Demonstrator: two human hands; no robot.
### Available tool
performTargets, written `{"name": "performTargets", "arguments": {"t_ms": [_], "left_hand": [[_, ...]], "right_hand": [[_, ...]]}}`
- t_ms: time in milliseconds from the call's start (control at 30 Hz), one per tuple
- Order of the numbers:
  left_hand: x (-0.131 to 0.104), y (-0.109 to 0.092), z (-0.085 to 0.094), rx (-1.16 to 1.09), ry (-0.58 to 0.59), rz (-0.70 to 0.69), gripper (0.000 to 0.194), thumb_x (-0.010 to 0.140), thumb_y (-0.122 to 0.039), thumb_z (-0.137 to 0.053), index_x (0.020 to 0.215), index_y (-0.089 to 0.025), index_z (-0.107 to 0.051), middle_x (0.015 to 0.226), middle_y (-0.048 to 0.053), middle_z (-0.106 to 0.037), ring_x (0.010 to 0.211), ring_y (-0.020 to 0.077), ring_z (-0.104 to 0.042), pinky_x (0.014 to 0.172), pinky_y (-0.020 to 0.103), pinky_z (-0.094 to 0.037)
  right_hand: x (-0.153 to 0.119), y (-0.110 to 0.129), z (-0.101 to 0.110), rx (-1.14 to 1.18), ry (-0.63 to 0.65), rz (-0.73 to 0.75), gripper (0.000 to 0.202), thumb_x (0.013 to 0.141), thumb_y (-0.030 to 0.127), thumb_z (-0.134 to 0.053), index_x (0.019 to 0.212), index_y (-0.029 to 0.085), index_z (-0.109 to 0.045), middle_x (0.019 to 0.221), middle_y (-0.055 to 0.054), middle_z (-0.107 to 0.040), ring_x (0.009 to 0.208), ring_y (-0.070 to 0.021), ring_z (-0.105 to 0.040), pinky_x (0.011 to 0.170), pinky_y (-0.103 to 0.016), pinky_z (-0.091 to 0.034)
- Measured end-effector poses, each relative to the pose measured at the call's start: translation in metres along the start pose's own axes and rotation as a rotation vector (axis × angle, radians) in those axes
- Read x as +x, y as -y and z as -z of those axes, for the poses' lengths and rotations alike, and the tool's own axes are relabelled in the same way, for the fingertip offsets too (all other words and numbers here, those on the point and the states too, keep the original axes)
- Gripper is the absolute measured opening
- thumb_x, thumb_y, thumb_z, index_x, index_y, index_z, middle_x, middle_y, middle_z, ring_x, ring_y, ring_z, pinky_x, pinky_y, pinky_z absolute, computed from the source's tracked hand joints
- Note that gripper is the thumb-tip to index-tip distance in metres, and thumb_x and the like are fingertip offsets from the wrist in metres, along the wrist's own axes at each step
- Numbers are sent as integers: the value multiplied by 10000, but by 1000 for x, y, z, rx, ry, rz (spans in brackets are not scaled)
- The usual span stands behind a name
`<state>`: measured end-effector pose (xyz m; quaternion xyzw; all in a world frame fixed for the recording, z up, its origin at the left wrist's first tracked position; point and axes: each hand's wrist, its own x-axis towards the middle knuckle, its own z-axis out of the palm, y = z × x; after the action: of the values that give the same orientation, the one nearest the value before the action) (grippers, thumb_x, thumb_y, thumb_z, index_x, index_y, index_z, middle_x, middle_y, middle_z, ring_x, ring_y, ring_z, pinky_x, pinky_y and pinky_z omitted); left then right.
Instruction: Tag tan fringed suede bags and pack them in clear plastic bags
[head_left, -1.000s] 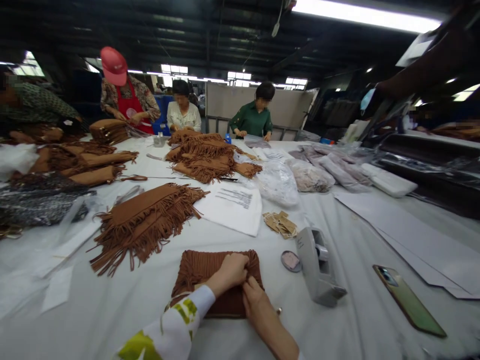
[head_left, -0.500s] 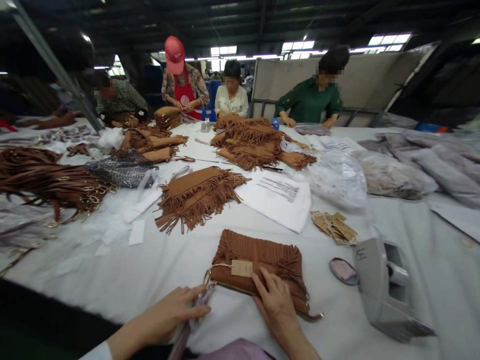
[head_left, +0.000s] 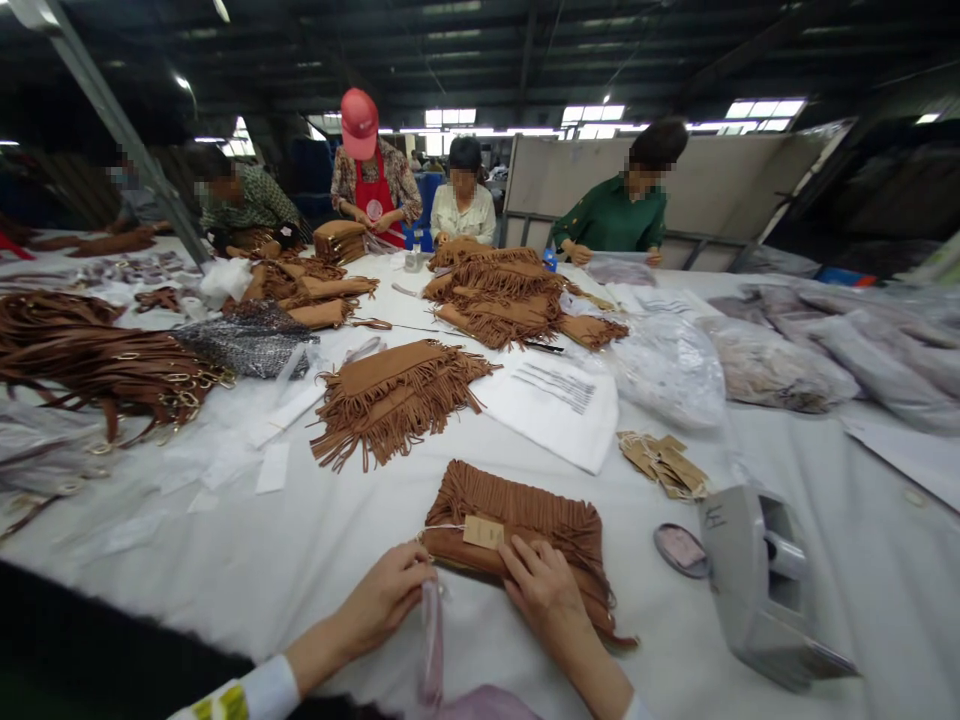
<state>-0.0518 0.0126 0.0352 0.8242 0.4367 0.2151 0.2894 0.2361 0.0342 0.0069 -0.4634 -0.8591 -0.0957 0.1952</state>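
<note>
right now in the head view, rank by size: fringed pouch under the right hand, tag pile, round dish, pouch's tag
1. Fringed pouch
2. Tag pile
3. Round dish
4. Pouch's tag
Apparent size only.

A broad table spread with smooth white sheeting (head_left: 247,560) fills the frame's middle and lower part. Directly on it, at lower centre, lies a rectangular brown fringed pouch (head_left: 517,500). At centre are a flat pile of brown fringed pieces (head_left: 394,390) and a white printed sheet (head_left: 544,425); at lower right, tan card tags (head_left: 660,465), a small round dark-rimmed dish (head_left: 681,550) and a grey tape dispenser (head_left: 724,570); at left, brown straps with gold-coloured metal clips (head_left: 97,360).
</note>
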Motion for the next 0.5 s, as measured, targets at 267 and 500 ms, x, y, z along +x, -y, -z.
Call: {"name": "performTargets", "arguments": {"t_ms": [267, 500], "left_hand": [[48, -35, -48, 515, 125, -43, 153, 884, -153, -481, 802, -186, -606, 835, 41, -584, 788, 192, -522, 673, 318, -407], [44, -37, -72, 529, -77, 12, 151, 873, -125, -484, 894, -194, -616, 947, 70, -588, 865, 227, -535, 749, 380, -447]], "right_hand": [[10, -4, 19, 157, 124, -26, 365, 788, 159, -668, 1144, 222, -627, 1109, -69, -676, 893, -236, -554, 774, -379, -481], [16, -6, 30, 266, 129, -42, 347, 795, 146, -659, 1129, 236, -623, 1078, -62, -666, 906, -207, -560, 812, -361, -494]]}}
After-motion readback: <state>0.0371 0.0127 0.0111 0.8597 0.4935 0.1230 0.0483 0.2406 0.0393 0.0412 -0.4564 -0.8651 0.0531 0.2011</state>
